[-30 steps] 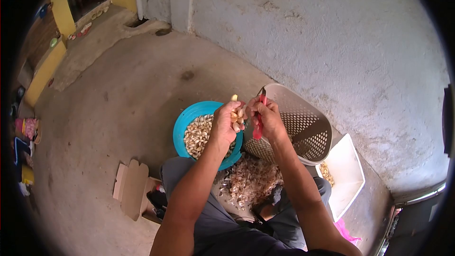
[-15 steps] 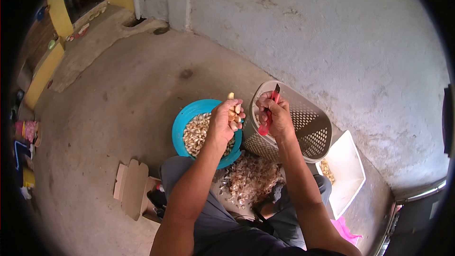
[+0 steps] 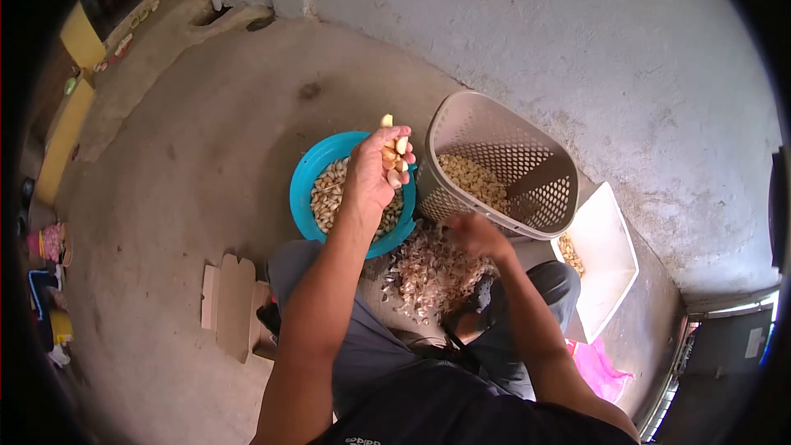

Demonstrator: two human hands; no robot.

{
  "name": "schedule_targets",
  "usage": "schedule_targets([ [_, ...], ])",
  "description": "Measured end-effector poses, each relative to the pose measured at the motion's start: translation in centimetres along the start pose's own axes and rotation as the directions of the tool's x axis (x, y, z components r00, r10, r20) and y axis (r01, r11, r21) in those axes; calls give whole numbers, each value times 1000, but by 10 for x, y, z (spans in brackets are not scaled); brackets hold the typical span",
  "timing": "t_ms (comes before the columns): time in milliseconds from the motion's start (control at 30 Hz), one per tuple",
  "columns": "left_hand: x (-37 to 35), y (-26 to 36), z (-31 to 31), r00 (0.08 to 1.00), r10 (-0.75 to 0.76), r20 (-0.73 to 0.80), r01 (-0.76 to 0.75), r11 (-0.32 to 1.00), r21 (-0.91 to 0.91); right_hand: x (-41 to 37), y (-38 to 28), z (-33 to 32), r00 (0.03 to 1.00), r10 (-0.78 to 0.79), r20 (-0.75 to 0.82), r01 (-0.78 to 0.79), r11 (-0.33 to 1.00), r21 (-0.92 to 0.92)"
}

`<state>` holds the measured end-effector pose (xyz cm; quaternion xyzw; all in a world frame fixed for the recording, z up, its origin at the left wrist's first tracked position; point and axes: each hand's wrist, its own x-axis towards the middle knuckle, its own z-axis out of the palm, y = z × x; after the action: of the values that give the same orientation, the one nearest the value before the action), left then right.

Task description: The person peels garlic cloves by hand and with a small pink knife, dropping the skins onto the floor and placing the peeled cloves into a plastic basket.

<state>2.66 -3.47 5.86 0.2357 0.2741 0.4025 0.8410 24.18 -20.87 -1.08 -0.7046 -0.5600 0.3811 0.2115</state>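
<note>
My left hand [image 3: 369,171] is closed around several garlic cloves [image 3: 390,156], some pale and peeled, one standing up past the fingertips. It is raised over the turquoise basin [image 3: 301,213], which holds many unpeeled cloves [image 3: 331,189]. My right hand [image 3: 479,236] is low over a heap of garlic skins [image 3: 428,280], beside the lower edge of the beige perforated basket [image 3: 435,185]. Motion smears its fingers, and the red-handled knife does not show; I cannot tell whether it is still held. Peeled cloves [image 3: 474,181] cover the basket's bottom.
Right of the basket stands a white tub [image 3: 610,268] with some cloves [image 3: 570,254] inside. An opened cardboard box [image 3: 233,309] lies left of my legs, and a pink plastic bag [image 3: 601,372] lies at lower right. A grey wall [image 3: 527,33] rises behind the basket.
My right hand has dropped from above the basket, where it held the red knife, down toward the skins. My left hand still holds the cloves. The view has shifted slightly.
</note>
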Motion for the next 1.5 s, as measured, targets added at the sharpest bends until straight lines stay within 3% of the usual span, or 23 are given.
schedule_targets([
  [33,-1,-2,4,1000,-18,7,18,1000,14,0,39,20,988,-148,-47,95,815,-571],
  [133,-2,-11,16,999,-45,11,45,999,29,-15,46,14,975,-212,66,222,939,-261],
  [233,-2,-23,21,997,-72,27,69,992,105,-12,25,-5,992,-122,-17,118,984,-132],
  [333,-8,-33,31,994,-103,32,95,975,200,-12,-30,-34,956,-223,-192,250,959,130],
  [433,-11,-45,38,989,-129,69,103,948,301,-3,-46,-51,941,-194,-278,290,884,367],
  [567,-11,-67,41,985,-131,112,55,853,519,2,-61,-59,872,-273,-406,444,791,421],
  [733,-18,-86,49,979,-164,120,59,793,607,8,-37,-60,877,-321,-359,446,822,355],
  [767,-18,-89,48,974,-168,153,52,821,568,9,-32,-60,860,-341,-380,481,791,379],
  [833,-12,-93,43,957,-236,169,134,876,463,3,-28,-66,952,-157,-264,287,763,579],
  [933,-2,-97,32,941,-296,166,245,931,272,-2,-27,-72,978,-99,-182,202,650,733],
  [967,1,-100,29,936,-320,146,291,937,192,-3,-32,-63,963,-123,-240,264,614,744],
  [1033,-3,-101,40,927,-373,36,371,927,59,22,-14,-29,862,-212,-461,465,692,552],
  [1100,18,-134,-14,914,-315,255,349,932,-96,24,-31,-9,864,-218,-453,409,828,383],
  [1133,15,-134,-9,941,-328,84,338,927,-162,26,-36,-3,873,-248,-420,377,890,256],
  [1233,0,-119,44,913,-272,-304,208,952,-226,30,-54,2,681,-532,-503,461,846,-270],
  [1267,0,-114,54,883,-236,-406,158,963,-216,34,-55,3,653,-554,-517,489,829,-271],
  [1333,13,-110,35,913,-251,-322,178,954,-240,42,-58,2,590,-599,-542,544,790,-281],
  [1367,21,-107,17,937,-254,-239,194,949,-248,44,-61,1,706,-455,-543,571,819,56],
  [1400,20,-98,13,954,-256,-157,210,943,-258,44,-68,-2,819,-320,-477,523,759,387],
  [1433,16,-90,8,965,-253,-73,245,964,-105,45,-73,-4,912,-210,-352,403,619,674],
  [1500,12,-87,11,967,-224,-123,204,967,-151,52,-78,-4,922,-175,-345,384,531,756],
])
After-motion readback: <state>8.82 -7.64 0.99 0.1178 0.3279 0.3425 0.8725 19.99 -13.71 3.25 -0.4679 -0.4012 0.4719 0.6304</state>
